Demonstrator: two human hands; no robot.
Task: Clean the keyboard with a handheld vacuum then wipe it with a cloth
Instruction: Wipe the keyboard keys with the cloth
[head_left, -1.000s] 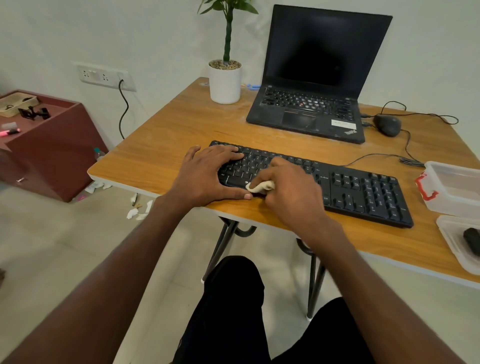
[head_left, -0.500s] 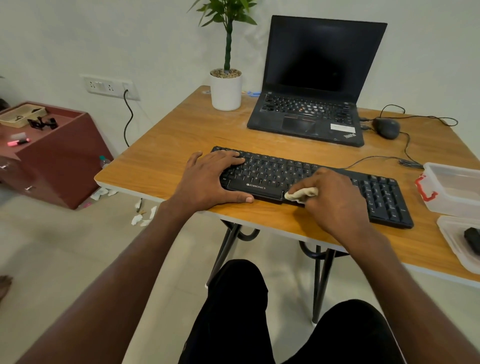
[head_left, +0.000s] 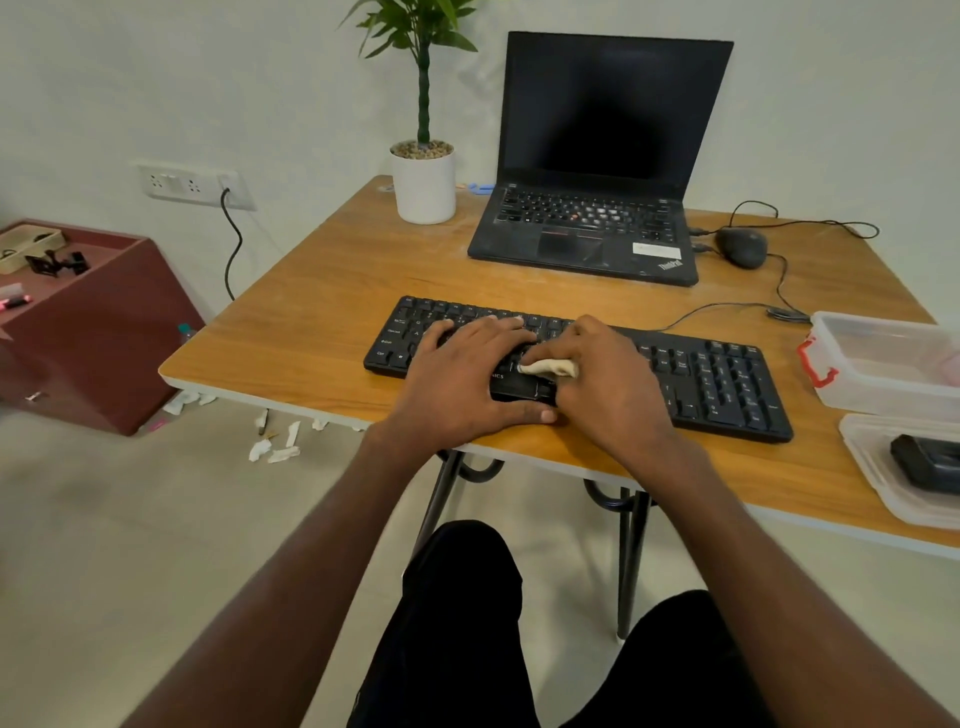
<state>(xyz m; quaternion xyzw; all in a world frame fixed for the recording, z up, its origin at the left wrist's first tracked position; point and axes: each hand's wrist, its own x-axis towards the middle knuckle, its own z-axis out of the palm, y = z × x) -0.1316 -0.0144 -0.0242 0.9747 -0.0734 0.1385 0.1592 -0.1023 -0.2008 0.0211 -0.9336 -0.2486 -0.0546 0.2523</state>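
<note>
A black keyboard (head_left: 722, 374) lies near the front edge of the wooden table (head_left: 311, 332). My left hand (head_left: 467, 376) lies flat on its left-middle keys, fingers straight, thumb along the front edge. My right hand (head_left: 608, 384) sits just right of it and grips a small whitish cloth (head_left: 549, 368) pressed against the keys near the keyboard's middle. Only a strip of the cloth shows under the fingers. A dark object, possibly the handheld vacuum (head_left: 927, 462), lies in a clear tray at the right edge.
An open black laptop (head_left: 597, 228) stands behind the keyboard, with a potted plant (head_left: 423, 176) to its left and a wired mouse (head_left: 740, 247) to its right. A clear plastic box (head_left: 883, 364) sits at the right. A maroon cabinet (head_left: 88, 332) stands left; paper scraps (head_left: 275, 447) litter the floor.
My right hand has slid the cloth left, back from the keyboard's right-middle to its centre beside my left hand. My left hand has shifted right along the keys.
</note>
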